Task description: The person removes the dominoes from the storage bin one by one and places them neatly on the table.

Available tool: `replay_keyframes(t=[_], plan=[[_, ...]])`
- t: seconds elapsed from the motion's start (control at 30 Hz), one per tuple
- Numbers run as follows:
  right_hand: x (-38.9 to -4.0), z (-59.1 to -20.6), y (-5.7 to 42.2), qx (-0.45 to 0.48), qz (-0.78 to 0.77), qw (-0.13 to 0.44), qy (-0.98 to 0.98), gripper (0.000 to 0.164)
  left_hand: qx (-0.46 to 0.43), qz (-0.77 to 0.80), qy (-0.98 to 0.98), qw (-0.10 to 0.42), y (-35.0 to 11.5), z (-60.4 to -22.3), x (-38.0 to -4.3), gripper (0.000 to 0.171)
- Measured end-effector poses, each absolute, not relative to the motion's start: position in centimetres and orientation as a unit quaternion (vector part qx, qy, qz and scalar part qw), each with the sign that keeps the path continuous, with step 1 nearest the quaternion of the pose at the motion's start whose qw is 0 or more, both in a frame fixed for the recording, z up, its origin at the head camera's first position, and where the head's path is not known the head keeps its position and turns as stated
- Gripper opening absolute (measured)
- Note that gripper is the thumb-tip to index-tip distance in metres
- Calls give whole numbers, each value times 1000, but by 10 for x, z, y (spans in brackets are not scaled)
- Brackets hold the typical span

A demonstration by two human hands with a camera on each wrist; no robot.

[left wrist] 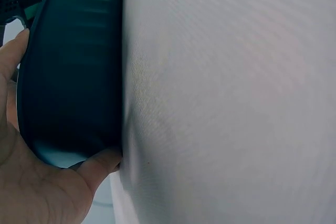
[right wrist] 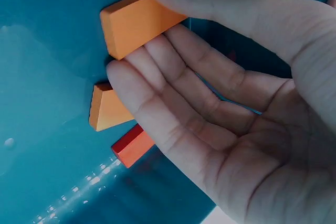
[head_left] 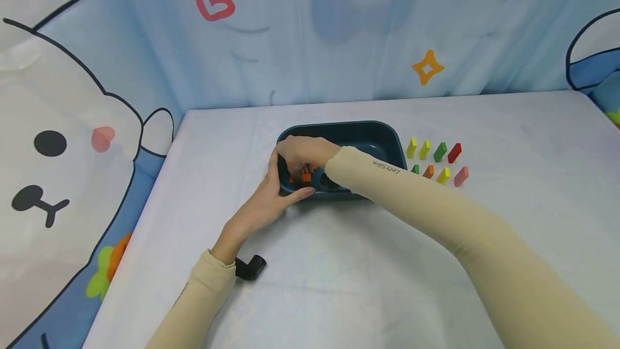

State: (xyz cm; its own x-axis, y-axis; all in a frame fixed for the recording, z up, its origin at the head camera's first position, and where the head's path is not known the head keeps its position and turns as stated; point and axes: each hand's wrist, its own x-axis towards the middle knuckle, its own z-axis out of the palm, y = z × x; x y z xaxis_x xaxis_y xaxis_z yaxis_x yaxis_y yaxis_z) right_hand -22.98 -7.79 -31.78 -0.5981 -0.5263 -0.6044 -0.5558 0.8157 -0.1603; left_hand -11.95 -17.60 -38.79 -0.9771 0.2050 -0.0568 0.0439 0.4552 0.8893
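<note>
A dark blue-green plastic basin (head_left: 378,132) stands on the white-covered table. My left hand (head_left: 271,193) holds its near left corner, with the thumb along the front rim and the fingers at the left end. My right hand (head_left: 307,152) reaches down inside the basin's left part. In the right wrist view, its thumb and fingertips pinch an orange block (right wrist: 136,27). Just below the fingers lie a second orange block (right wrist: 109,109) and a red block (right wrist: 132,146), both partly hidden by the hand. The right forearm covers part of the basin in the head view.
Right of the basin, small blocks stand in two rows, among them a yellow block (head_left: 411,148), a green block (head_left: 439,152), a red block (head_left: 454,153) and a pink block (head_left: 461,176). The right sleeve (head_left: 426,209) passes close in front of them. A patterned curtain (head_left: 300,36) hangs behind the table.
</note>
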Motion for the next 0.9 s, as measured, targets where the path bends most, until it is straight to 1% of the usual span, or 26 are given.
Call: replay_keyframes(t=[0.33, 0.57, 0.63, 0.83, 0.9], plan=[[-231, -315, -70, -309, 44, 317, 896, 28, 79, 511, 852, 80, -173, -388, -121, 112], [-229, -297, -55, -320, 20, 287, 903, 36, 83, 498, 859, 83, -171, -388, -125, 112], [-228, -289, -48, -325, 9, 268, 907, 33, 77, 494, 861, 88, -171, -388, -126, 112], [-225, -260, -11, -347, -60, 185, 917, 11, 43, 475, 873, 105, -172, -388, -127, 117], [-223, -253, 7, -351, -86, 168, 917, 11, 37, 470, 876, 105, -173, -388, -128, 117]])
